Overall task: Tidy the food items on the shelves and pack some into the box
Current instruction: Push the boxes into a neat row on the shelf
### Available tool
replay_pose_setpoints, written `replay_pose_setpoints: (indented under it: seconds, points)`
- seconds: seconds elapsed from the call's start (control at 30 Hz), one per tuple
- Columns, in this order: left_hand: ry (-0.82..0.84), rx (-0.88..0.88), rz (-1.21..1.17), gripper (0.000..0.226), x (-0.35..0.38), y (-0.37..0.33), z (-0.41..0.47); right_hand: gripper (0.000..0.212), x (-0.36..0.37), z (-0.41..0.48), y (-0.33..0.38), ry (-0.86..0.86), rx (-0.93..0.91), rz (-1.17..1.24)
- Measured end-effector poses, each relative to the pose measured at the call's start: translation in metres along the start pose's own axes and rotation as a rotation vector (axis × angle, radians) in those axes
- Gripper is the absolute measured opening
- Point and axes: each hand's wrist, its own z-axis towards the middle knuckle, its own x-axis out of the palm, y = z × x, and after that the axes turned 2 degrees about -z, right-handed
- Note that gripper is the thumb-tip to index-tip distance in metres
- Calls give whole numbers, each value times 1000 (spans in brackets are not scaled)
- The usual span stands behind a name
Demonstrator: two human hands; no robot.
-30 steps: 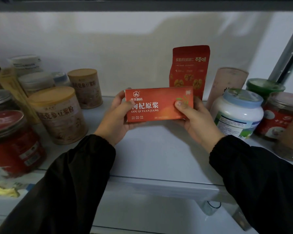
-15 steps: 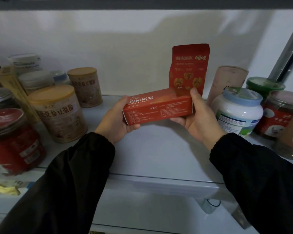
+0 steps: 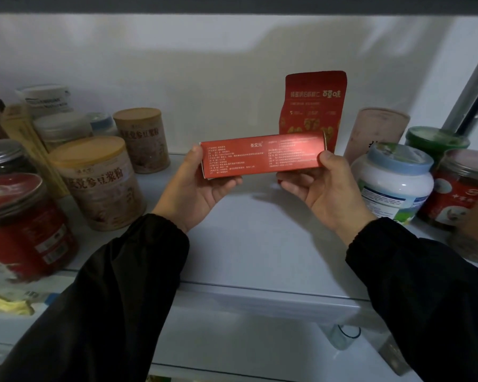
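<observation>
A long red carton [image 3: 262, 155] with small printed text on its back face hangs lengthwise above the white shelf [image 3: 246, 244]. My left hand [image 3: 196, 194] grips its left end, thumb on the end flap and fingers curled under. My right hand [image 3: 323, 188] grips the right end, thumb on the face and fingers beneath. Behind the carton a red snack pouch [image 3: 313, 103] stands upright against the back wall.
At the left stand two tan-lidded powder tins [image 3: 102, 183], a red jar with a metal lid [image 3: 20, 224] and other jars behind. At the right are a white tub with a blue lid [image 3: 392, 186], a pinkish tube [image 3: 378, 130], a green-lidded jar [image 3: 436, 142] and a red-labelled jar [image 3: 464, 188].
Both hands have turned the carton over: its front with large lettering faced me, then its top edge, and now the back with fine print shows. It has stayed over the shelf's middle.
</observation>
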Motion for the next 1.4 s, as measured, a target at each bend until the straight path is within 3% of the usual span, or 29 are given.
replay_pose_setpoints:
  seconds: [0.5, 0.77, 0.83, 1.0, 1.23, 1.4]
  points:
    - [-18, -66, 9, 58, -7, 3, 8, 36, -1, 0, -1, 62, 7, -11]
    - [-49, -96, 33, 27, -10, 7, 12, 48, -2, -2, 0, 24, 19, -52]
    - [-60, -90, 76, 31, -13, 10, 15, 45, -3, 0, -3, 2, 6, -120]
    - [-54, -61, 298, 57, -14, 18, 16, 38, -9, -3, -6, -85, -172, -654]
    - [-39, -29, 721, 73, -18, 25, 10, 37, -17, -5, -6, 59, -356, -1214]
    - [64, -62, 951, 86, -20, 31, 15, 65, -15, -8, -3, 10, -388, -1678]
